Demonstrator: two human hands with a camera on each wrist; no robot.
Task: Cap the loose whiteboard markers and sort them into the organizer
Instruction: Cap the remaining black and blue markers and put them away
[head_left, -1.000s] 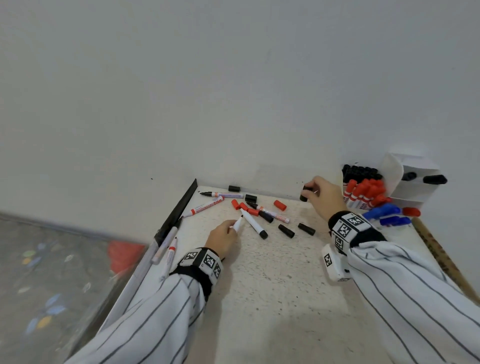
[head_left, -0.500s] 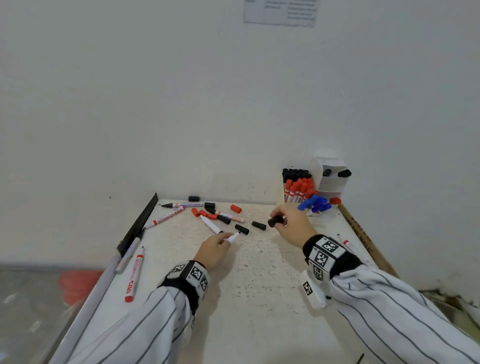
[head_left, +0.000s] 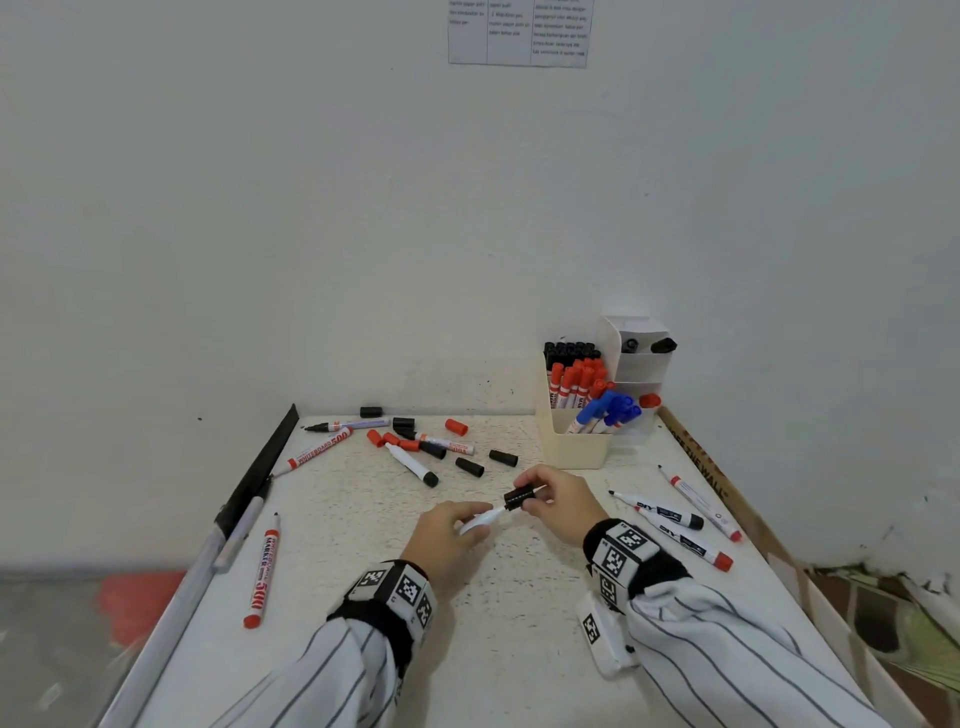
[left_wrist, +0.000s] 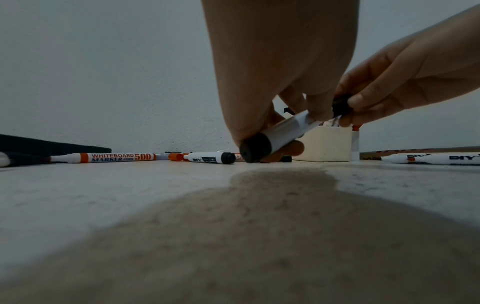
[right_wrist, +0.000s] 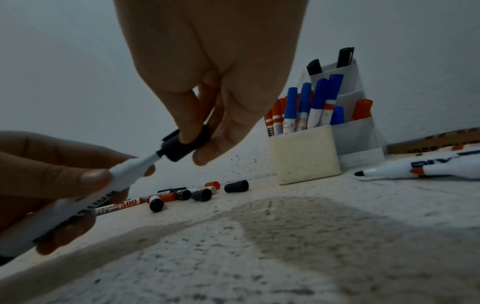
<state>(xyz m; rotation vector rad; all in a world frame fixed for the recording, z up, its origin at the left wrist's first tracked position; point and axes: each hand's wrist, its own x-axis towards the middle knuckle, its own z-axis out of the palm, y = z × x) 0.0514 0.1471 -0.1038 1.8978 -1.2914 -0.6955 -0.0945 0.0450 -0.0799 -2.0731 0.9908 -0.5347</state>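
My left hand (head_left: 451, 530) grips a white marker (head_left: 480, 519) by its barrel, tip pointing right and up. My right hand (head_left: 558, 499) pinches a black cap (head_left: 518, 498) at the marker's black tip. In the right wrist view the cap (right_wrist: 185, 147) sits just over the tip of the marker (right_wrist: 130, 170), and the neck still shows. In the left wrist view the marker's (left_wrist: 280, 135) black rear end faces the camera. The cream organizer (head_left: 576, 441) stands at the back right, holding black, red and blue markers.
Loose markers and red and black caps (head_left: 470, 466) lie scattered at the back centre. A red marker (head_left: 262, 571) lies at the left. Three uncapped markers (head_left: 670, 514) lie to the right. A black bar (head_left: 260, 467) runs along the table's left edge. A wall stands close behind.
My right hand has brought the black cap from near the organizer to the marker's tip. The left hand has lifted the marker off the table and drawn it nearer.
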